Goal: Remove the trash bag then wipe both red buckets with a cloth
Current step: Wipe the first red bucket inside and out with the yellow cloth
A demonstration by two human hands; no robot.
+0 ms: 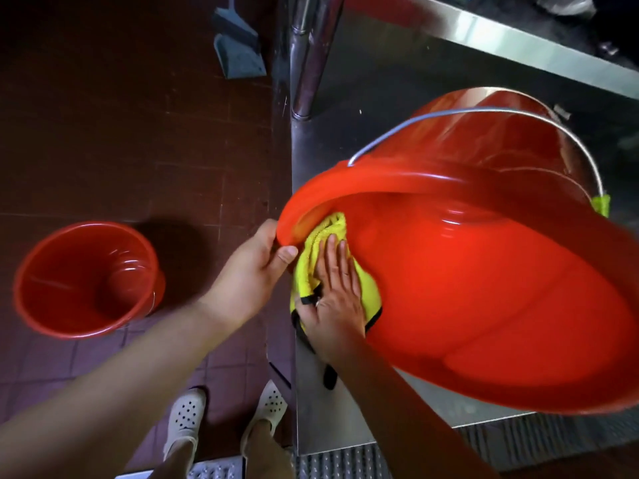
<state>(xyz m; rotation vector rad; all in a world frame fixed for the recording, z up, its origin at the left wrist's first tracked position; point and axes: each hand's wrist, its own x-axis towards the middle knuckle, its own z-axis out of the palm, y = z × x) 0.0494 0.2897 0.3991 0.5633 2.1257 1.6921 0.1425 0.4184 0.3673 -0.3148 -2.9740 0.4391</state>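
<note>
The large red bucket (pixel 484 305) lies tipped on its side on the steel table (pixel 345 98), mouth toward the person, wire handle arched over its far side. The left hand (pixel 249 271) grips the near-left rim, thumb over the lip and fingers curled behind, steadying it. The right hand (pixel 335 305) presses flat, fingers straight, on the yellow cloth (pixel 321 236) against the inner wall just inside the rim; it clenches nothing, only pushes the cloth. The small red bucket (pixel 86 281), the other of the 2, stands upright on the tiled floor to the left, well apart. No trash bag shows, so that step seems done and the wiping of bucket 1 looks under way. To do it well, keep the left grip firm so the bucket cannot roll, and sweep the cloth in overlapping arcs along the wall, working from rim toward the base. Turn the bucket a little with the left hand to bring unwiped wall under the cloth. The cloth's dark edging hangs out over the rim; gather it so it does not drag.
</note>
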